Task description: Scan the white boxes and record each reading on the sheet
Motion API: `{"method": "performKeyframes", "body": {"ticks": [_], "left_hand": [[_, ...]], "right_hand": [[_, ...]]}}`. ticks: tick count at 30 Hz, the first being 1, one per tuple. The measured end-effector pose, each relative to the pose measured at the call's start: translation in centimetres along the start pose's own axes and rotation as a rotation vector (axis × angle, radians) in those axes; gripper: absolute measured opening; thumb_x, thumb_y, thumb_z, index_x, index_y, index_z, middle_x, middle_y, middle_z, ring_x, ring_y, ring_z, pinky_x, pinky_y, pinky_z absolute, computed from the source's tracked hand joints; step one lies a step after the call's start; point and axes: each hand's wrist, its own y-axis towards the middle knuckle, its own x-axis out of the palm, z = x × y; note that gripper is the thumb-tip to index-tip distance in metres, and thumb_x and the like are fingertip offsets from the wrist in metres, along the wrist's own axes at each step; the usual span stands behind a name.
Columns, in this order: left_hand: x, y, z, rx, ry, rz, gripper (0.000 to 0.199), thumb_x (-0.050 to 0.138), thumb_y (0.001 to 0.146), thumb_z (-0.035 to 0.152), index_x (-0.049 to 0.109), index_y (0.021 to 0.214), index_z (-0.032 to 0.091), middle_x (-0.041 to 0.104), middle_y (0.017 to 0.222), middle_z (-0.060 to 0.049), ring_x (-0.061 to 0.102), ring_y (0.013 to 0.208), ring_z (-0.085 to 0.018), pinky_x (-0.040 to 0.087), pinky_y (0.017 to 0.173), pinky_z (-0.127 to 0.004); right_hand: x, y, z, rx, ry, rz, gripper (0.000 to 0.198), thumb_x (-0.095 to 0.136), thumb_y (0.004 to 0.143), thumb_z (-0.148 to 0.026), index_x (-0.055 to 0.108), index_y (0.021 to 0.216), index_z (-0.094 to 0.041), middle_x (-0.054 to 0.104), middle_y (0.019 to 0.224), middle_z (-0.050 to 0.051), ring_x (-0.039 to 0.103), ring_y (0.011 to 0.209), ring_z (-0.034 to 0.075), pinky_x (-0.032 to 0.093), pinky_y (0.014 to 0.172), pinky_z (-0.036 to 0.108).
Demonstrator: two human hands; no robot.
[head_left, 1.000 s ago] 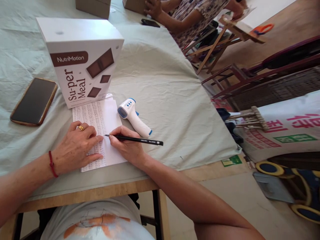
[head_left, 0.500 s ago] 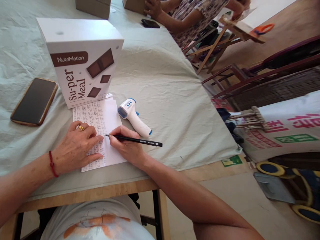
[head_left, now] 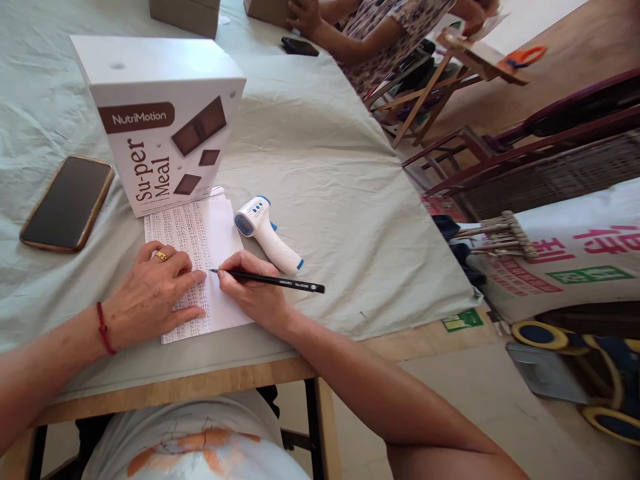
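My left hand (head_left: 157,290), with a gold ring and a red cord at the wrist, lies with fingers apart on a sheet of paper (head_left: 225,233) covered on its left part by rows of small handwriting. A black pen (head_left: 275,278) is pinched in my right hand (head_left: 255,293), its tip at the edge of the written rows. Just beyond the paper stands a white NutriMotion box (head_left: 165,133), overlapping the sheet's far edge. Right of the paper lies a white and blue infrared thermometer (head_left: 273,240).
A smartphone (head_left: 67,203) lies left of the box on the cloth-covered table (head_left: 325,193). Another person's hands (head_left: 306,17) are by a cardboard box (head_left: 263,8) at the far side, near a dark phone (head_left: 299,46). A wooden stand and sacks are on the right.
The whole view has shifted very slightly. Both hands, the pen and the paper keep nearly the same places.
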Motion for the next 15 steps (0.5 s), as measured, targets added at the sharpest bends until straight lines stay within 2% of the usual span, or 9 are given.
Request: {"method": "performKeyframes", "body": {"ticks": [4,15], "left_hand": [[0.08,0.01,0.00,0.004,0.001,0.004,0.036,0.080,0.081,0.039,0.071,0.106,0.014,0.066,0.091,-0.009,0.061,0.084,-0.029,0.045,0.086,-0.051],[0.12,-0.01,0.12,-0.001,0.007,0.001,0.037,0.079,0.081,0.041,0.071,0.105,0.014,0.066,0.091,-0.008,0.062,0.084,-0.028,0.046,0.087,-0.051]], "right_hand": [[-0.12,0.03,0.05,0.014,0.008,0.035,0.012,0.056,0.078,-0.018,0.056,0.067,-0.023,0.059,0.062,-0.003,0.054,0.055,0.012,0.048,0.055,0.027],[0.00,0.06,0.09,-0.010,-0.021,0.023,0.012,0.055,0.079,-0.019,0.056,0.068,-0.023,0.060,0.063,-0.003,0.054,0.056,0.012,0.049,0.057,0.027]]}}
